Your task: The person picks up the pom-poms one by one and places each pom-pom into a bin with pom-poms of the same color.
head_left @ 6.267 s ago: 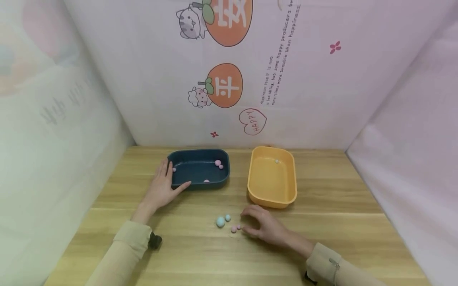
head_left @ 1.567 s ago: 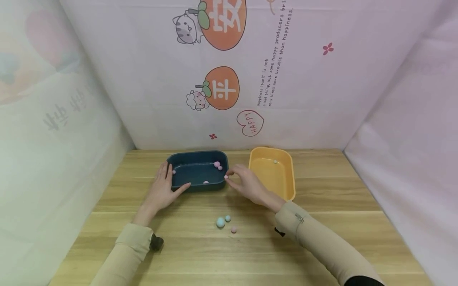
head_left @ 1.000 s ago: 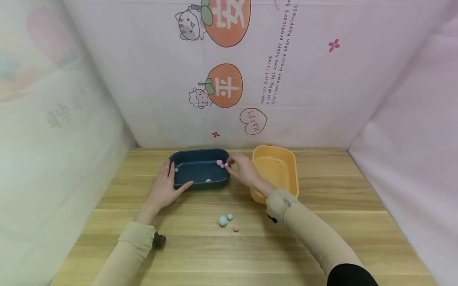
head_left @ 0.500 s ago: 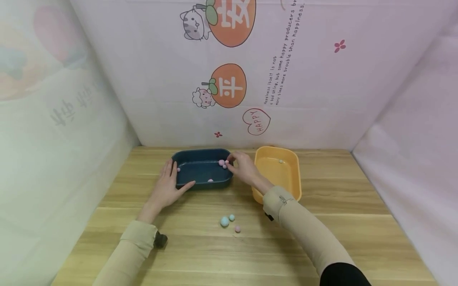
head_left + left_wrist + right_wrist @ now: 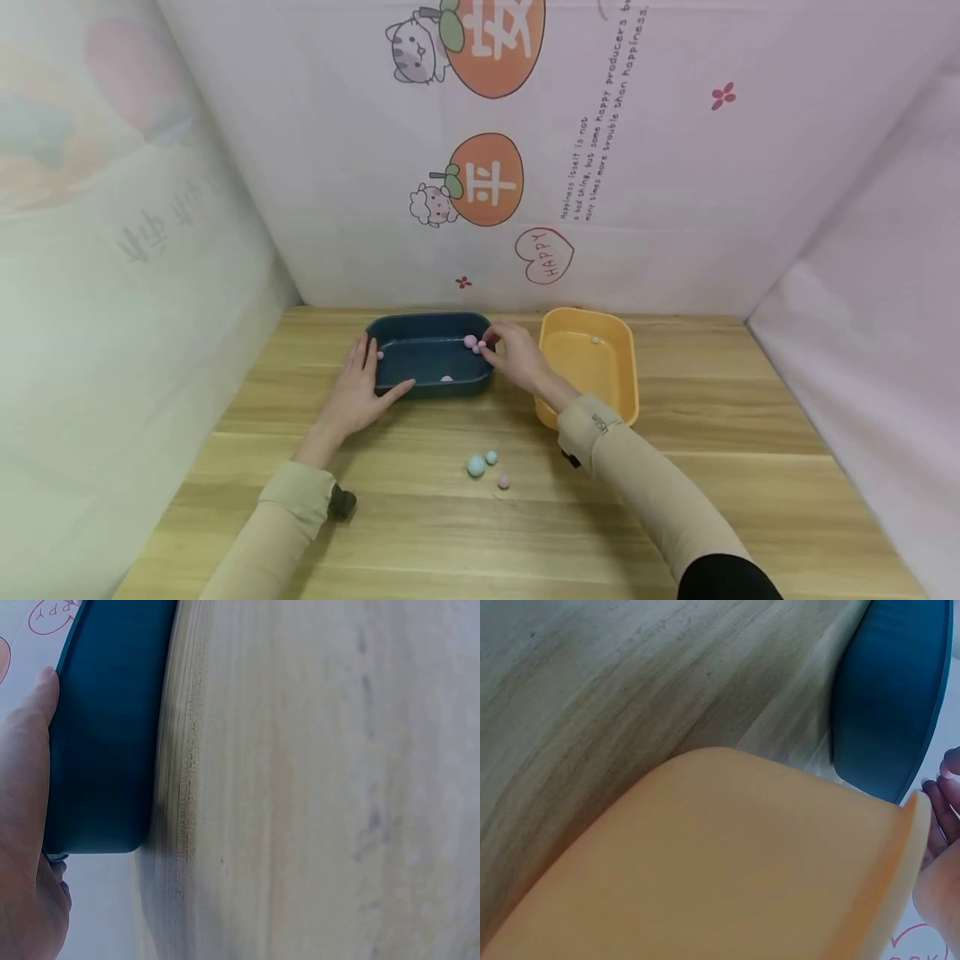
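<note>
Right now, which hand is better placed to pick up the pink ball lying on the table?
Probably the right hand: it looks nearer that pink ball in the head view, though another pink ball sits at its fingertips. The left hand rests on the left end of the dark blue tray.

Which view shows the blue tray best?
The head view: it looks down into the blue tray, showing the pink balls inside. Left wrist and right wrist views each catch only part of its outside, no interior.
</note>
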Action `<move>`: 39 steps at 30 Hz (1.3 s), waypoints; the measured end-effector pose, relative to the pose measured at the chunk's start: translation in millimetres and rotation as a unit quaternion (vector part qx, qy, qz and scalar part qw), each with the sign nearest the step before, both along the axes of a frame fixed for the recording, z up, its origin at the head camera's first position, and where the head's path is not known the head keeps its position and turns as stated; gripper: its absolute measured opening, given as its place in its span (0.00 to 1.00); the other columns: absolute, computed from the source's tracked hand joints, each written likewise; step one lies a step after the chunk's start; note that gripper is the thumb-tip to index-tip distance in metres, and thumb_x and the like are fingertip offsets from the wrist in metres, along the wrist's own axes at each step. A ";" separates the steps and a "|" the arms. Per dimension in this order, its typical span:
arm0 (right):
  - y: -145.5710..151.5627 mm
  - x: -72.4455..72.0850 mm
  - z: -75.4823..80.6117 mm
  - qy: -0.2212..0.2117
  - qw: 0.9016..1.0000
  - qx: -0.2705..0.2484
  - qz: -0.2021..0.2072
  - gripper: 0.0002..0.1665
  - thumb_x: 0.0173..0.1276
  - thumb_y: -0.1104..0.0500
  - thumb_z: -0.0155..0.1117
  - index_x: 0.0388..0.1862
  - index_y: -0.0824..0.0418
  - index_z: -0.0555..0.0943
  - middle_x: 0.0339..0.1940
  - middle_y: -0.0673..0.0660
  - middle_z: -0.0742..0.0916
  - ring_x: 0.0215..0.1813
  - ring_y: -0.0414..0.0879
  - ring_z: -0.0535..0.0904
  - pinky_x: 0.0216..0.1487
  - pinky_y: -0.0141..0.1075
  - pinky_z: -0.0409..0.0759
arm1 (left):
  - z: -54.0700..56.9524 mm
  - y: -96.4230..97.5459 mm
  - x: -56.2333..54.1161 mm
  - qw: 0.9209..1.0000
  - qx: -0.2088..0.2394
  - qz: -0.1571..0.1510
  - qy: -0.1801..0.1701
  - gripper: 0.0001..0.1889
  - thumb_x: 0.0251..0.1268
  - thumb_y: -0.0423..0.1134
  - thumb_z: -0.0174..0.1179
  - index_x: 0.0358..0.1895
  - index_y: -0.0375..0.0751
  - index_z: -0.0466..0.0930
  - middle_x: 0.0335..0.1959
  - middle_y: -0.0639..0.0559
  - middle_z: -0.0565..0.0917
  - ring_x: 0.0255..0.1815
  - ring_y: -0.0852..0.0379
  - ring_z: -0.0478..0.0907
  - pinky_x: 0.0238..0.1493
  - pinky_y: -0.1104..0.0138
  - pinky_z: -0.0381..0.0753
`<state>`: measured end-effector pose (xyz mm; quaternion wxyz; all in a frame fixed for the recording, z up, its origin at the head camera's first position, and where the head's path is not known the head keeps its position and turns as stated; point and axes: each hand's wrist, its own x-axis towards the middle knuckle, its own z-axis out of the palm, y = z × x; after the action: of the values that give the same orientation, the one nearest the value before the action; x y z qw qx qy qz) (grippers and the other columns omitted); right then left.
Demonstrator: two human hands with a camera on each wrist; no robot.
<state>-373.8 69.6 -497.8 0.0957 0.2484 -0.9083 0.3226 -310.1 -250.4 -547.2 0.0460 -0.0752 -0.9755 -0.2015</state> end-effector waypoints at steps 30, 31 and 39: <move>17.6 39.0 -0.4 0.011 0.998 -0.018 0.052 0.18 0.74 0.58 0.77 0.56 0.67 0.87 0.55 0.65 0.90 0.61 0.58 0.85 0.68 0.55 0.86 | 1.1 -1.6 -2.1 1.000 0.005 -0.009 0.010 0.66 0.73 0.81 0.52 0.91 0.32 0.36 0.93 0.32 0.37 0.95 0.32 0.37 0.92 0.37 0.47; 18.7 41.6 -0.4 0.009 0.998 -0.017 0.054 0.19 0.74 0.57 0.77 0.57 0.67 0.87 0.56 0.65 0.89 0.62 0.58 0.84 0.69 0.55 0.85 | 0.9 -1.9 -2.1 1.000 0.008 -0.009 0.009 0.66 0.73 0.80 0.53 0.91 0.32 0.37 0.93 0.32 0.37 0.95 0.32 0.37 0.92 0.37 0.47; 28.7 64.7 -1.8 0.001 0.998 -0.003 0.070 0.31 0.72 0.52 0.80 0.68 0.66 0.83 0.68 0.63 0.86 0.73 0.59 0.81 0.77 0.57 0.82 | -0.8 -3.7 -3.2 1.000 0.005 -0.008 0.013 0.65 0.73 0.80 0.53 0.91 0.31 0.38 0.93 0.31 0.38 0.95 0.32 0.38 0.92 0.38 0.48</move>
<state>-309.1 98.3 -499.5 0.0750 0.3116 -0.8875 0.3311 -313.3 -254.0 -548.0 0.0572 -0.0850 -0.9732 -0.2057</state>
